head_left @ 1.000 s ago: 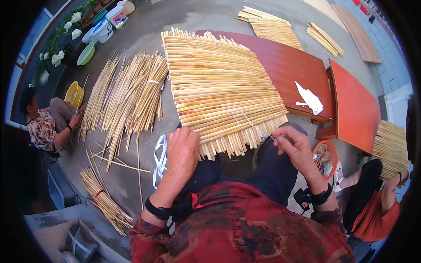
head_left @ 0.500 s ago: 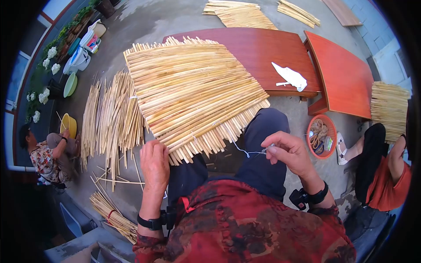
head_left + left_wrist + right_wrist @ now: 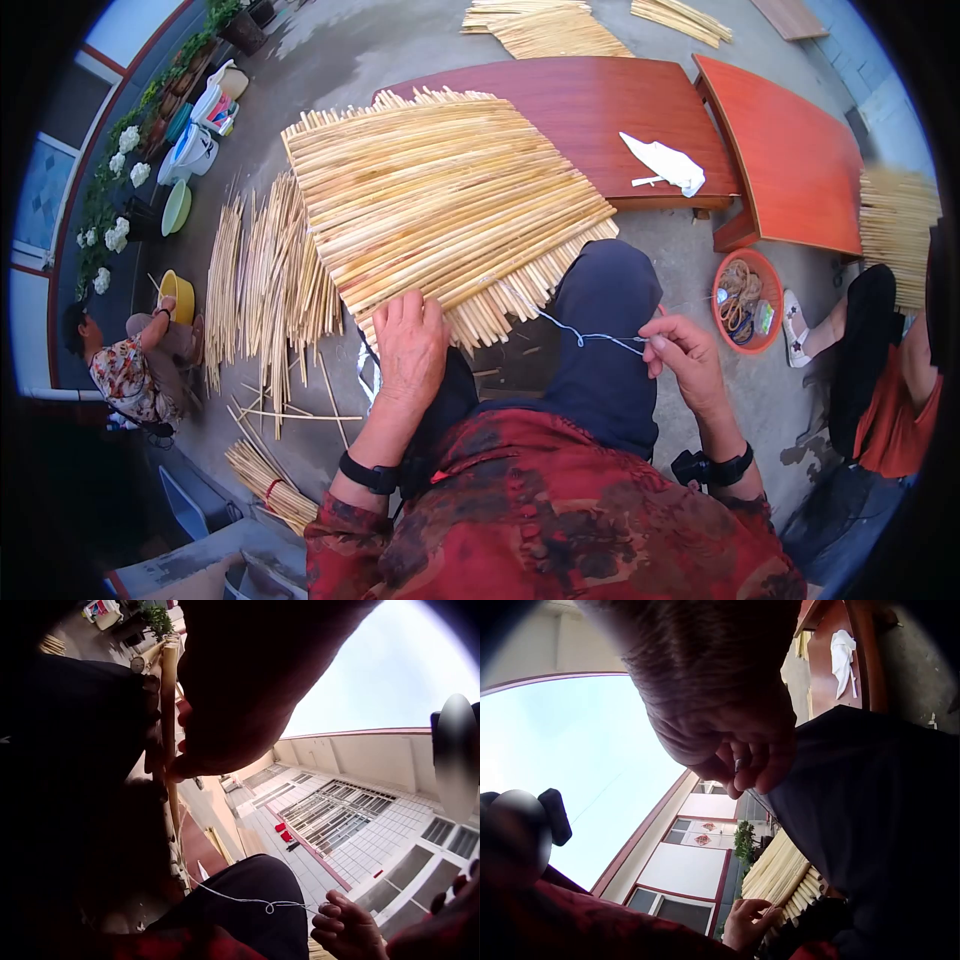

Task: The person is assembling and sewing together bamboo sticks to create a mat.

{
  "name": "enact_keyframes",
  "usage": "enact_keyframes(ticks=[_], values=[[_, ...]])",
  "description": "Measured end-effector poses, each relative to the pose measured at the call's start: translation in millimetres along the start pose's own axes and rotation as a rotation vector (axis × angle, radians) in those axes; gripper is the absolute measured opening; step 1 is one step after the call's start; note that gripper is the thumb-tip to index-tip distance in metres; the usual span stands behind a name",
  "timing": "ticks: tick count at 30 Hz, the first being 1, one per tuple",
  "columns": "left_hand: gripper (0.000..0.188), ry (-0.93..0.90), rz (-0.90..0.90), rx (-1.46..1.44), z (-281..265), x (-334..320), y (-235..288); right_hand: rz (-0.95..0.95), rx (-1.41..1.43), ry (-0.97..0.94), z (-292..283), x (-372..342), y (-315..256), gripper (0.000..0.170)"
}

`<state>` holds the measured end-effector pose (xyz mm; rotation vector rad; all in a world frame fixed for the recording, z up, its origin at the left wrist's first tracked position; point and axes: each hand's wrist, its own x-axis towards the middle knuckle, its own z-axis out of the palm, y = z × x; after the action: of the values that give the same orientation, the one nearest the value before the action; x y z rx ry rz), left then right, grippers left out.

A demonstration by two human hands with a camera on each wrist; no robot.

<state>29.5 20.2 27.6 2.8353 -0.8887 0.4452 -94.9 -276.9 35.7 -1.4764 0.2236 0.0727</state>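
A mat of pale yellow stalks point(image 3: 450, 200), bound with string, lies tilted across the person's lap and the dark red table in the head view. The left hand point(image 3: 410, 345) grips the mat's near left edge, its fingers over the outermost stalks. To the right of the mat, above the right knee, the right hand point(image 3: 685, 360) pinches the end of a thin white string point(image 3: 580, 335) between thumb and fingers. This string runs from the mat's near edge with a small loop midway. In the left wrist view the string point(image 3: 240, 899) stretches between mat and right hand.
Loose stalks point(image 3: 275, 280) and a tied bundle point(image 3: 275, 490) lie on the left ground. A white cloth point(image 3: 665, 165) rests on the dark red table point(image 3: 560, 100). An orange basket point(image 3: 748, 342) holds cord. Two other people sit left point(image 3: 140, 370) and right point(image 3: 895, 380).
The right hand has drawn the string away from the mat, so the loop has shrunk into a small curl and the string hangs nearly straight. The left hand has shifted right along the mat's near edge.
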Motion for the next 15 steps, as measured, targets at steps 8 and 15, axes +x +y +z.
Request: enact_keyframes(ticks=[8,15], values=[[0.008,-0.033,0.004,-0.084,4,-2,-14,0.043,0.115,0.049,-19,-2,30,0.017],[0.009,-0.090,-0.011,-0.099,1,1,-12,0.214,0.470,0.320,-48,-1,89,0.018]])
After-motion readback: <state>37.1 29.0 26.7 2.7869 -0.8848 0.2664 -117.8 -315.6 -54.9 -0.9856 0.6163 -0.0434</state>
